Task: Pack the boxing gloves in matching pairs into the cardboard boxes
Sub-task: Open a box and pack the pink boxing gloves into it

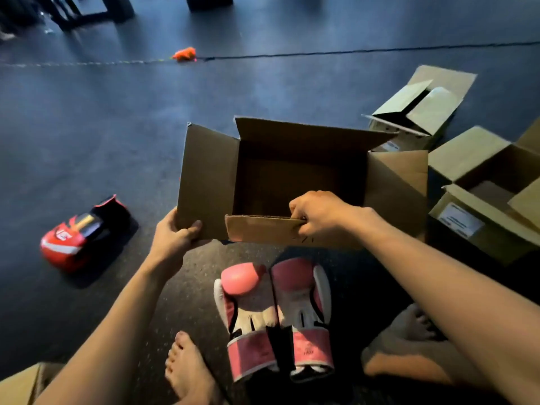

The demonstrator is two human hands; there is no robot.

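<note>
Head view, left grip: pinches 9 o'clock flap.
Right grip: clutches 6 o'clock flap.
Risk: flaps buckle, cardboard box tips.

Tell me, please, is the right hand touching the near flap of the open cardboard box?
Touching. The head view shows the right hand gripping the near flap of the cardboard box, fingers curled over its top edge.

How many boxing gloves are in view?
3: two pink-and-white boxing gloves side by side at bottom centre; one red-and-black boxing glove at left on the dark floor. Others may be hidden.
</note>
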